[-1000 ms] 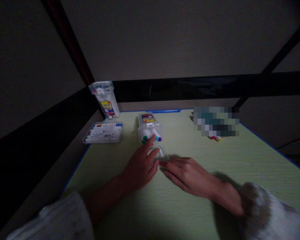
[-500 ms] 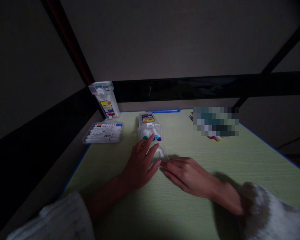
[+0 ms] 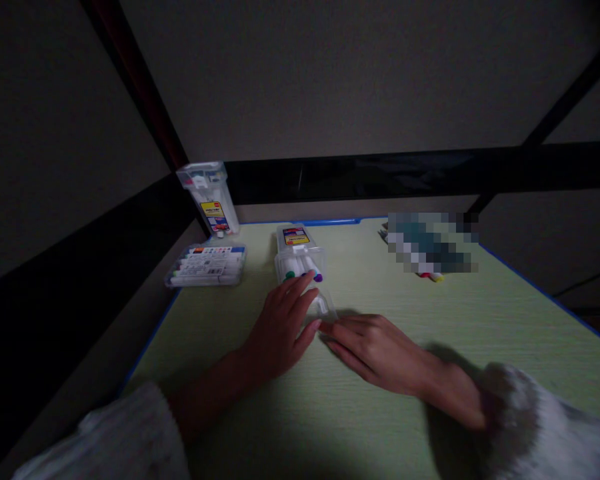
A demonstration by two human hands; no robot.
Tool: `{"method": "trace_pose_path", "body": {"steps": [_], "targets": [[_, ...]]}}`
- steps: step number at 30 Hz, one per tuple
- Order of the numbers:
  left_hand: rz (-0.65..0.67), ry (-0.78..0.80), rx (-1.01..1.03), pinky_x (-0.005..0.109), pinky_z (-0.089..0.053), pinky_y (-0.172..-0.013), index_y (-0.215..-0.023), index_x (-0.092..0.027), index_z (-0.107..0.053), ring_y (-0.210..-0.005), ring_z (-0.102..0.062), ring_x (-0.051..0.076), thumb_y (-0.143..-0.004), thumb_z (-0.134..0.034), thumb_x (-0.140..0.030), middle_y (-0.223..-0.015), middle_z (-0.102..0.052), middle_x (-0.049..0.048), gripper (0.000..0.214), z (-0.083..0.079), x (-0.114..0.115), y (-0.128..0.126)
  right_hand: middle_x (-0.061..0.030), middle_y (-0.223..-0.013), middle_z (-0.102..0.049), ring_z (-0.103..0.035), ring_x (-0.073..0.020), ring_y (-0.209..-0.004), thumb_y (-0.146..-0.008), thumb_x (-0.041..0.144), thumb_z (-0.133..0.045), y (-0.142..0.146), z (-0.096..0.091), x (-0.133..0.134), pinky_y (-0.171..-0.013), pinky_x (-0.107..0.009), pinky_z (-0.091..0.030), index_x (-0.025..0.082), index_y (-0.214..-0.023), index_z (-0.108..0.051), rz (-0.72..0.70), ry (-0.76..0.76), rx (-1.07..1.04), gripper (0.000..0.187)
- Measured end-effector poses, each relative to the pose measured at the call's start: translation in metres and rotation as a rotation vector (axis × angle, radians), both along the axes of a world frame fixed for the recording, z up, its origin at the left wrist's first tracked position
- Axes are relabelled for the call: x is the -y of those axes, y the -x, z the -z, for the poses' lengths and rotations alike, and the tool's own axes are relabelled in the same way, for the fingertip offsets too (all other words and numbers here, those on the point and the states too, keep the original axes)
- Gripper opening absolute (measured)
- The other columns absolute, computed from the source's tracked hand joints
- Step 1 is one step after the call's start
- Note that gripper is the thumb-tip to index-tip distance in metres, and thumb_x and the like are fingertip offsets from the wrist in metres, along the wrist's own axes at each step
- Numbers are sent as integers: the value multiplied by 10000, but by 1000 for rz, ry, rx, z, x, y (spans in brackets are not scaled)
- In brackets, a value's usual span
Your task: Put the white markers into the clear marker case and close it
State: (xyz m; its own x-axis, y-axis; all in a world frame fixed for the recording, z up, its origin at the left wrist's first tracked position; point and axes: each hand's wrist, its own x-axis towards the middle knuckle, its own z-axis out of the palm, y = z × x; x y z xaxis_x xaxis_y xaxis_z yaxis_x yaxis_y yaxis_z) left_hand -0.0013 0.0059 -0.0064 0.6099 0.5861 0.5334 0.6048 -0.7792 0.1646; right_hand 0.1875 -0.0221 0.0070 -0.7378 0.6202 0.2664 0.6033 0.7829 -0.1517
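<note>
A clear plastic marker case (image 3: 300, 259) lies on the table with its lid (image 3: 325, 308) swung toward me. White markers inside show green, blue and purple cap ends. My left hand (image 3: 283, 327) reaches over the lid with its fingers apart, the fingertips at the cap ends beside the purple marker cap (image 3: 319, 277). It grips nothing, and part of the lid and some caps are hidden under it. At the lid's near right corner, my right hand (image 3: 373, 347) has its fingers closed together on the lid's edge.
Another marker case (image 3: 211, 200) stands upright at the back left. In front of it lies a flat pack of markers (image 3: 207, 265). At the right is a blurred-out item (image 3: 430, 243) with red and yellow marker ends. Blue edging borders the light green table (image 3: 480, 313).
My left hand's fingers have lowered slightly and now cover more of the blue caps. The right hand and the case have stayed in place.
</note>
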Motion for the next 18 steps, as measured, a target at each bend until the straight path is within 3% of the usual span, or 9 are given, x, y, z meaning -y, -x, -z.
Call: {"method": "trace_pose_path", "body": {"steps": [18], "targets": [[-3,-8,-23,445,-328,-999,-1165,-108,-420,-1246,-298,258,-835,-393,-157,-1356,-340,160,335,0,0,-1,-48,-724,-596,-547,-150,-642,-912,201,-263,1,-2,0,-600,-291,-434,128,-991,-552,-5,-1,-4,309]]}}
